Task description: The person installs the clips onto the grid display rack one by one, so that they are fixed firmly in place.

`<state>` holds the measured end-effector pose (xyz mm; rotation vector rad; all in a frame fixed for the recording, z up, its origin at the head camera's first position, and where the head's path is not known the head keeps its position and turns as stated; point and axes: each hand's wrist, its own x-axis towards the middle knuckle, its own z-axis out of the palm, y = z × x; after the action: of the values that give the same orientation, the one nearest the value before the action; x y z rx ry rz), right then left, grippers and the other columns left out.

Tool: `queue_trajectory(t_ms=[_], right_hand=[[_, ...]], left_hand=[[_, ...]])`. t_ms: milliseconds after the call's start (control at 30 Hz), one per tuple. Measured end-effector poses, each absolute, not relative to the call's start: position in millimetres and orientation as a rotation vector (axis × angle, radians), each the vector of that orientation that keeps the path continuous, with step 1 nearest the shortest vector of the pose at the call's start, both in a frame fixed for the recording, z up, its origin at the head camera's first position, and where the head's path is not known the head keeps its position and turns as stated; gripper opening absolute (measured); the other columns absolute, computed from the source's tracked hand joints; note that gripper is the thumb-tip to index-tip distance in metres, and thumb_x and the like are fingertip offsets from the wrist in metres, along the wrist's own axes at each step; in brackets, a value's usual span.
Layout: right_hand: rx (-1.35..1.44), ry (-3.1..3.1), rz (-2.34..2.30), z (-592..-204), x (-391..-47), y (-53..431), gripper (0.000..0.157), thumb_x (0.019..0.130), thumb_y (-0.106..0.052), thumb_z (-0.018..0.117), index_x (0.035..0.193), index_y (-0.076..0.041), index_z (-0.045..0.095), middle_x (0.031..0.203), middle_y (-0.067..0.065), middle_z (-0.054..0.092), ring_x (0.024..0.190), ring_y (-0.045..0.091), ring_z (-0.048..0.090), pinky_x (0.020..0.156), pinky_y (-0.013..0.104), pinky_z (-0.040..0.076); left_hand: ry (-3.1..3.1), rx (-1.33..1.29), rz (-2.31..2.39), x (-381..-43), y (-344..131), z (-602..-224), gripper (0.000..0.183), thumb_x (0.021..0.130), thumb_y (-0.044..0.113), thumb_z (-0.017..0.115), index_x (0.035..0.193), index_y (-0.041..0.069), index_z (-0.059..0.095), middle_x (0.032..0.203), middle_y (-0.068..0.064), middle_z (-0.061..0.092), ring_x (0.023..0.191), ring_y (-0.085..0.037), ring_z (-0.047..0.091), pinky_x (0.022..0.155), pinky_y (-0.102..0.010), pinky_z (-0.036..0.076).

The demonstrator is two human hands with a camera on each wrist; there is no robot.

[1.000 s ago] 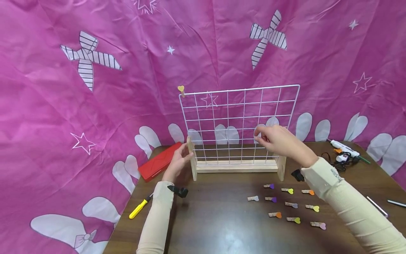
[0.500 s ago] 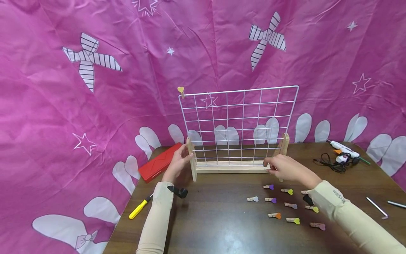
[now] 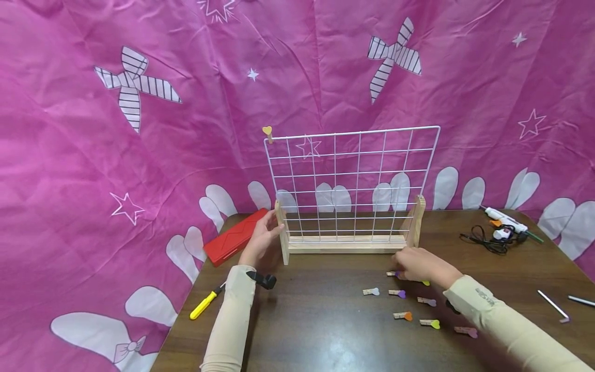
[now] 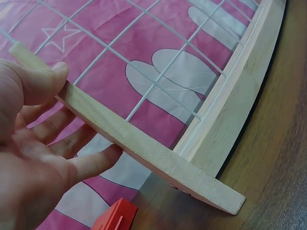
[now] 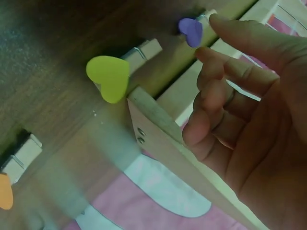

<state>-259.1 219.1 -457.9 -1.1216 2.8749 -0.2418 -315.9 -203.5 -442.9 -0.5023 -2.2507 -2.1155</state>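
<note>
My left hand (image 3: 261, 238) grips the left wooden upright (image 4: 129, 134) of a stand, thumb on the near face and fingers behind it. The stand carries a white wire grid panel (image 3: 346, 188), with a yellow heart clothespin (image 3: 267, 132) on its top left corner. My right hand (image 3: 425, 264) is low over the table by the stand's right foot. In the right wrist view, its thumb and forefinger are apart, with their tips right beside a purple heart clothespin (image 5: 192, 32); its other fingers curl loosely. A yellow-green heart clothespin (image 5: 109, 79) lies close by.
Several more heart clothespins, among them a white one (image 3: 371, 292) and an orange one (image 3: 402, 315), lie in rows on the table. A red case (image 3: 236, 236) and yellow screwdriver (image 3: 203, 305) are left, a glue gun (image 3: 505, 219) and hex key (image 3: 553, 306) right.
My right hand has come down from in front of the grid's right side to the purple clothespin on the table. My left hand keeps its grip on the upright.
</note>
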Motion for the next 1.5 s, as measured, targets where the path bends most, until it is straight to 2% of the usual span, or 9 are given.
queue_trajectory(t_ms=[133, 333, 600, 933, 1067, 1200, 1500], right_hand=[[-1.109, 2.895, -0.205, -462.2, -258.9, 219.3, 0.014, 0.072, -0.01, 0.076, 0.077, -0.012, 0.063, 0.068, -0.007, 0.05, 0.061, 0.009, 0.042, 0.053, 0.031, 0.038], [-1.099, 2.89, -0.208, -464.0, -257.7, 217.6, 0.023, 0.072, -0.009, 0.077, 0.069, -0.014, 0.055, 0.065, -0.008, 0.045, 0.057, 0.009, 0.037, 0.051, 0.027, 0.033], [-1.151, 2.936, -0.199, -467.9, -256.2, 215.6, 0.033, 0.067, -0.005, 0.079, 0.062, -0.015, 0.047, 0.062, -0.009, 0.04, 0.057, 0.008, 0.037, 0.05, 0.026, 0.033], [-1.037, 2.818, -0.398, -455.3, -263.8, 214.2, 0.017, 0.072, -0.011, 0.074, 0.068, -0.019, 0.06, 0.063, -0.013, 0.05, 0.056, 0.005, 0.044, 0.05, 0.025, 0.039], [-1.05, 2.779, -0.552, -444.6, -264.6, 215.0, 0.014, 0.074, -0.012, 0.072, 0.072, -0.019, 0.06, 0.065, -0.012, 0.051, 0.056, 0.004, 0.045, 0.05, 0.023, 0.04], [-1.119, 2.761, -0.647, -429.5, -264.0, 212.3, 0.014, 0.078, -0.011, 0.07, 0.074, -0.019, 0.06, 0.065, -0.012, 0.052, 0.057, 0.004, 0.045, 0.05, 0.023, 0.04], [-1.306, 2.778, -0.662, -383.7, -266.1, 201.1, 0.007, 0.087, -0.003, 0.059, 0.091, -0.009, 0.06, 0.078, -0.008, 0.06, 0.063, 0.004, 0.048, 0.056, 0.023, 0.043]], left_hand=[[-2.263, -0.514, -2.095, -308.0, -199.0, -432.7, 0.05, 0.087, -0.012, 0.05, 0.135, -0.003, 0.038, 0.135, -0.023, 0.043, 0.125, -0.038, 0.038, 0.097, -0.048, 0.037], [-2.277, -0.501, -2.089, -304.9, -196.4, -429.4, 0.052, 0.087, -0.011, 0.051, 0.136, -0.002, 0.037, 0.136, -0.021, 0.043, 0.126, -0.034, 0.039, 0.099, -0.047, 0.036], [-2.272, -0.508, -2.111, -303.6, -196.3, -430.8, 0.05, 0.088, -0.011, 0.05, 0.135, -0.004, 0.038, 0.136, -0.021, 0.043, 0.125, -0.032, 0.04, 0.098, -0.047, 0.036], [-2.272, -0.514, -2.102, -304.3, -197.7, -429.6, 0.052, 0.088, -0.011, 0.05, 0.137, -0.003, 0.036, 0.136, -0.022, 0.043, 0.125, -0.034, 0.039, 0.099, -0.046, 0.036], [-2.255, -0.51, -2.119, -310.0, -200.9, -437.1, 0.053, 0.087, -0.011, 0.051, 0.137, -0.003, 0.035, 0.137, -0.022, 0.042, 0.126, -0.033, 0.038, 0.099, -0.047, 0.035], [-2.233, -0.497, -2.134, -318.3, -204.2, -447.7, 0.052, 0.088, -0.01, 0.052, 0.136, 0.001, 0.038, 0.137, -0.019, 0.044, 0.126, -0.031, 0.039, 0.1, -0.047, 0.033], [-2.227, -0.497, -2.085, -319.0, -203.5, -451.4, 0.05, 0.087, -0.007, 0.055, 0.135, 0.001, 0.04, 0.134, -0.017, 0.047, 0.123, -0.03, 0.043, 0.097, -0.047, 0.037]])
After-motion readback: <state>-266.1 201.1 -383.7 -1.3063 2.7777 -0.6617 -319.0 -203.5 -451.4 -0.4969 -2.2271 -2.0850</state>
